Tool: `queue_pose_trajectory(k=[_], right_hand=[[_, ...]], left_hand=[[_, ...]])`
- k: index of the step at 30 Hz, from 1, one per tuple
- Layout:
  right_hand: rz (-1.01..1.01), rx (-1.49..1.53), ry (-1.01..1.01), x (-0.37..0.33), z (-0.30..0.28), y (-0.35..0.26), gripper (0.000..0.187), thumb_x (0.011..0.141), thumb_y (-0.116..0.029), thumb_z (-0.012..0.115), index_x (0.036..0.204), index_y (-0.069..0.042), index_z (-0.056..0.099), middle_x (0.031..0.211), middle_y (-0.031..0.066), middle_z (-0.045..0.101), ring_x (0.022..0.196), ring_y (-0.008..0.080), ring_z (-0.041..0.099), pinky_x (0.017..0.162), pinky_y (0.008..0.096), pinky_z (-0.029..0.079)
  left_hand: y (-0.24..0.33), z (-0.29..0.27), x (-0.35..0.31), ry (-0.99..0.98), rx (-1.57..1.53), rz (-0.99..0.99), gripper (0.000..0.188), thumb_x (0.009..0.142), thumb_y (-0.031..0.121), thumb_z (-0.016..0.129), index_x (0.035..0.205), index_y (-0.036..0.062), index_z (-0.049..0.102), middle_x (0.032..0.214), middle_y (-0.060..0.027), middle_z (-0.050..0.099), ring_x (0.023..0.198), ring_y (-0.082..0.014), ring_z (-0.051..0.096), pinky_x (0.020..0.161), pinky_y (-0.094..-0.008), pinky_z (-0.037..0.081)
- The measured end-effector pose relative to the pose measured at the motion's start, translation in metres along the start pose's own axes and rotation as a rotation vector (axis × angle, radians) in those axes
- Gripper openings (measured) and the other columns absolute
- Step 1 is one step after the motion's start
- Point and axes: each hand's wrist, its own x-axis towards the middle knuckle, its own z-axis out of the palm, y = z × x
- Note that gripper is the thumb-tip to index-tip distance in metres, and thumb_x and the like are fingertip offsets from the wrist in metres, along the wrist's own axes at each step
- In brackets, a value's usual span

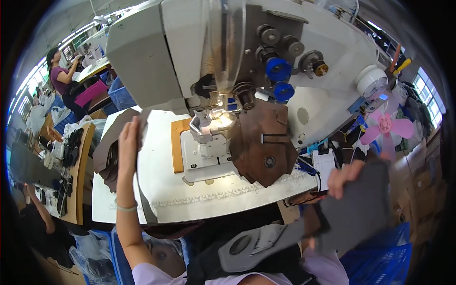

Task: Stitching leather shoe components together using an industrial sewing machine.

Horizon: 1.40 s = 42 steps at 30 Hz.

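My left hand (127, 145) is raised over the left of the white table, its fingers pressed together along a long grey-brown strip (145, 199) seen almost edge-on. Its thumb is hidden. Beside and behind that hand lies a stack of brown leather-like pieces (108, 161). At the right, my right hand (346, 178), slightly blurred, has its fingers curled over a grey panel (358, 209). Below, a long grey piece with an oval hole (266, 244) extends left across my lap toward that panel. Another stack of brown pieces (263, 156) lies right of the sewing machine's needle area.
The white sewing machine (142, 52) overhangs the table (199, 209), its lamp lit. Blue thread knobs (279, 69) sit on its front. Blue crates (380, 261) stand low at both sides. A pink fan (385, 126) is at right; another person (61, 78) works at far left.
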Motion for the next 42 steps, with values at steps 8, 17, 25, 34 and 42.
queue_pose_trajectory(k=[8,17,25,34,42], right_hand=[[0.032,-0.908,0.783,-0.002,0.014,0.190,0.123,0.066,-0.026,0.089,0.152,0.000,0.003,0.126,0.0171,0.037,0.118,0.0277,0.043,0.105,0.0413,0.035],[0.113,-0.500,0.929,0.011,0.004,0.223,0.105,0.080,-0.033,0.079,0.148,0.004,0.008,0.133,0.0213,0.036,0.123,0.0269,0.042,0.106,0.0391,0.036],[-0.003,-0.317,0.871,0.004,-0.019,0.179,0.036,0.084,0.000,0.072,0.101,-0.008,0.042,0.099,0.0050,0.054,0.084,0.0068,0.052,0.077,0.0217,0.045],[0.241,-0.776,0.305,0.030,-0.027,0.161,0.037,0.082,-0.007,0.073,0.114,-0.007,0.054,0.102,0.0052,0.064,0.072,0.0083,0.053,0.068,0.0231,0.046],[-0.181,-1.438,-0.212,-0.007,-0.014,0.170,0.060,0.069,-0.007,0.061,0.128,-0.016,0.054,0.139,0.0024,0.045,0.132,0.0229,0.043,0.112,0.0474,0.030]], left_hand=[[0.083,-0.044,-0.075,0.176,0.144,0.470,0.026,0.097,0.023,0.052,0.100,-0.0026,0.054,0.083,-0.0065,0.053,0.080,-0.0112,0.051,0.070,-0.0250,0.039],[0.054,0.077,-0.108,-0.318,0.553,0.702,0.044,0.082,0.030,0.073,0.108,-0.0010,0.057,0.077,-0.0128,0.057,0.065,-0.0291,0.059,0.057,-0.0350,0.045],[0.042,0.057,-0.093,-0.277,0.670,0.698,0.043,0.079,0.038,0.075,0.081,0.0035,0.050,0.067,-0.0109,0.052,0.059,-0.0297,0.055,0.052,-0.0368,0.043],[0.048,0.045,-0.102,0.024,0.757,0.630,0.045,0.076,0.037,0.080,0.078,0.0036,0.049,0.063,-0.0079,0.052,0.055,-0.0242,0.054,0.048,-0.0333,0.042],[0.061,0.028,-0.095,0.046,0.600,0.538,0.044,0.077,0.032,0.080,0.081,0.0034,0.048,0.062,-0.0096,0.051,0.052,-0.0249,0.051,0.049,-0.0343,0.041]])
